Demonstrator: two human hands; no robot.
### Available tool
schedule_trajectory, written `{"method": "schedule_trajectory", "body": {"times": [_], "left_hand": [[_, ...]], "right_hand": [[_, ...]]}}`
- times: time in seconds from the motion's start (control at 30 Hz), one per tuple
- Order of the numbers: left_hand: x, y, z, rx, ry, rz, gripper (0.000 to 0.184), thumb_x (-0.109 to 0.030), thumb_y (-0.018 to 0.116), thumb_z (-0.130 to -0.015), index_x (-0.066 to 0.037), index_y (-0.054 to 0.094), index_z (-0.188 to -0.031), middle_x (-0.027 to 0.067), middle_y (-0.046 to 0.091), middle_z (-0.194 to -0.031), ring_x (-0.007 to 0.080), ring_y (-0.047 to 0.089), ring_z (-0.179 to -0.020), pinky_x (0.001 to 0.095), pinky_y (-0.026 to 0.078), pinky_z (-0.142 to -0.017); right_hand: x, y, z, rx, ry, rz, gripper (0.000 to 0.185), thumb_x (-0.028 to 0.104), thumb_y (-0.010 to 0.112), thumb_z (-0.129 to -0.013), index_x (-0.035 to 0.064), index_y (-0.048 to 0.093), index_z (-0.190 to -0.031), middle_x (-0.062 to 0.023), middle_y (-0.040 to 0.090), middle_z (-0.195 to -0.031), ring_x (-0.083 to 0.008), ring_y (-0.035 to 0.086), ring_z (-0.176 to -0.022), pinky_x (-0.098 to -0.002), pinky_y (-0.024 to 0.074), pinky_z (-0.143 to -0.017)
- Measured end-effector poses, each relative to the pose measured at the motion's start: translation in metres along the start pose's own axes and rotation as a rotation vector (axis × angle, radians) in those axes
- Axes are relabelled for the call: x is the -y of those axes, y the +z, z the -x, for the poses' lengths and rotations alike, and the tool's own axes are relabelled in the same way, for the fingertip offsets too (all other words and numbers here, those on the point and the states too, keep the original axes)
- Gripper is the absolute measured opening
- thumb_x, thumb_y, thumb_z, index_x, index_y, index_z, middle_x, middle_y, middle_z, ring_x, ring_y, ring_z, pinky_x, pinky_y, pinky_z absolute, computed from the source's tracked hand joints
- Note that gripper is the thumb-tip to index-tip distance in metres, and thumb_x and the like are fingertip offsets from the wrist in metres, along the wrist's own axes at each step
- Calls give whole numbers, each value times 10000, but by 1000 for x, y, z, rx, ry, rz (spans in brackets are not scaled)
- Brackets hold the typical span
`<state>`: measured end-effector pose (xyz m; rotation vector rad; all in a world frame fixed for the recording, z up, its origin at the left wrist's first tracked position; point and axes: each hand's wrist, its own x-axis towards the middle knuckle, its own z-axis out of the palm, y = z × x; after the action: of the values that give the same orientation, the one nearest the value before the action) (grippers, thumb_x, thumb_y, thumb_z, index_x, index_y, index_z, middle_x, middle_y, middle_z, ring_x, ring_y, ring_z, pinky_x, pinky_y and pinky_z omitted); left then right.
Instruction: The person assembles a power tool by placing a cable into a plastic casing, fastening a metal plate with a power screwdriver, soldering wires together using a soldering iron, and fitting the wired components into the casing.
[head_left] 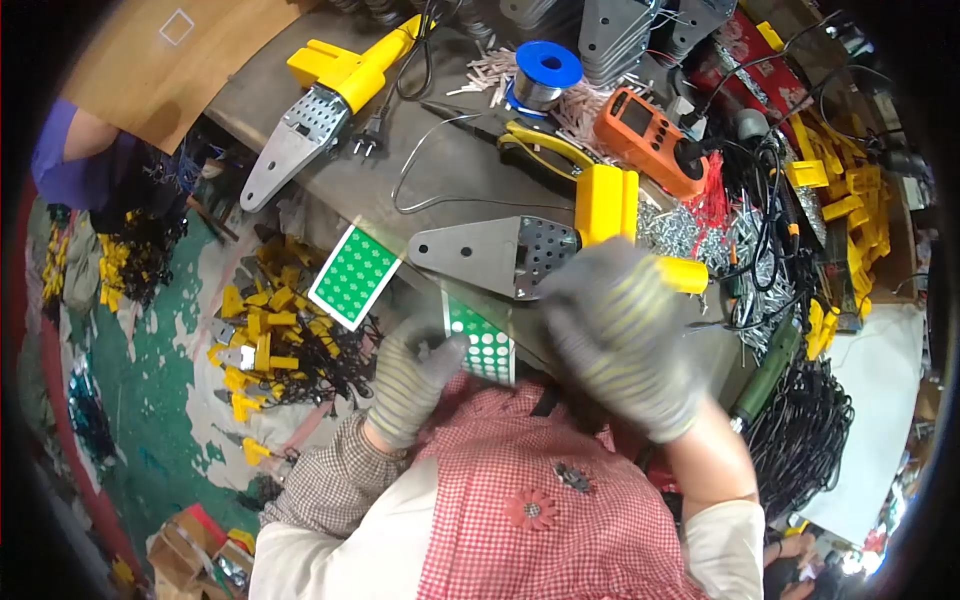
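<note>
While hands (412,378) are apart, dotted sheet (488,350) lies between

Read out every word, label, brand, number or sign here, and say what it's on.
No text is readable.
Green patterned sheet: repeated pale marks, too small to read.
Green dotted sheet at the left hand: any print blurred.
Orange device: any markings too small.

- R hand (625,330) blurred; we can't tell what, if anything, its fingers grip.
- Heating tool (545,252): part of yellow hndl hidden behind R hand.
- Green sticker sheet (490,350): blurry, L edge partly hidden by L hand (412,375).
- Orange meter (650,143): display unreadable to us.
- Stacked metal plates (612,42): cut off, top edge.
</note>
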<state>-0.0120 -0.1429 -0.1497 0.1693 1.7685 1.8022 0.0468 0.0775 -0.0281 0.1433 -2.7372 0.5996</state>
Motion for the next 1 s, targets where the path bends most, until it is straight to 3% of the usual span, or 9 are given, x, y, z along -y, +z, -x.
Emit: {"method": "schedule_trajectory", "body": {"times": [0.07, 0.13, 0.23, 0.37, 0.57, 0.77, 0.87, 0.97, 1.0], "left_hand": [[-18, 6, 1, -30, -13, 34, 169, -112, 717, -843, 9, 695, -959, 35, 679, -849, 97, 581, -767, 255, 475, -723], [-21, 7, 3, -19, -7, 72, 161, -98, 713, -846, 9, 692, -964, 34, 679, -853, 95, 582, -772, 248, 474, -720], [-23, 4, 6, -24, 31, -41, 126, -46, 700, -830, -6, 694, -949, 45, 672, -864, 102, 585, -775, 255, 475, -705], [-20, 8, 6, -55, 189, -46, 120, 0, 695, -801, -17, 688, -920, 40, 656, -845, 111, 582, -756, 268, 478, -687], [-17, 4, 2, -35, 244, -185, 125, 7, 709, -785, -30, 682, -901, 45, 647, -831, 140, 602, -749, 281, 488, -682], [-19, 3, -3, -17, 425, -270, 132, 13, 712, -781, -39, 684, -899, 51, 648, -835, 147, 617, -764, 282, 494, -689], [-26, 5, -3, -13, 398, -231, 136, -84, 761, -775, -54, 686, -885, 51, 644, -788, 175, 630, -708, 294, 502, -636], [-41, -21, -5, 140, 520, -876, 215, -236, 798, -745, -72, 664, -784, 48, 611, -707, 217, 602, -604, 325, 483, -547], [-39, -31, -6, 73, 721, -1043, 320, -349, 805, -702, -99, 609, -670, 34, 566, -638, 240, 550, -522, 345, 435, -473]], "right_hand": [[16, 20, 2, 91, -1, 55, 145, 174, 646, -751, 111, 646, -883, -56, 577, -841, -261, 589, -819, -409, 477, -702], [22, 31, 2, 34, 10, 81, 180, 155, 738, -728, 106, 686, -893, -58, 610, -844, -266, 596, -802, -400, 461, -699], [29, 31, -3, 85, 39, 104, 192, 172, 740, -728, 91, 681, -891, -66, 615, -847, -269, 600, -808, -407, 469, -706], [37, 46, 1, 106, 22, 91, 128, 199, 625, -727, 89, 620, -792, -65, 577, -791, -243, 579, -798, -397, 462, -683], [38, 51, 5, 166, 43, 65, 177, 208, 688, -716, 79, 661, -835, -94, 591, -799, -289, 589, -780, -416, 478, -688], [34, 53, 0, 161, 74, 40, 167, 199, 700, -701, 83, 647, -808, -87, 577, -783, -285, 588, -764, -410, 484, -659], [30, 48, 5, 61, 125, -8, 156, 177, 731, -719, 80, 645, -807, -88, 596, -767, -286, 605, -749, -397, 490, -651], [14, 20, 13, -142, 68, -40, 212, 119, 713, -627, 100, 640, -826, -57, 587, -768, -251, 590, -704, -369, 477, -621], [13, -4, 11, -130, 247, -89, 207, 44, 712, -638, 91, 654, -831, -61, 596, -755, -251, 594, -689, -362, 485, -631]]}}
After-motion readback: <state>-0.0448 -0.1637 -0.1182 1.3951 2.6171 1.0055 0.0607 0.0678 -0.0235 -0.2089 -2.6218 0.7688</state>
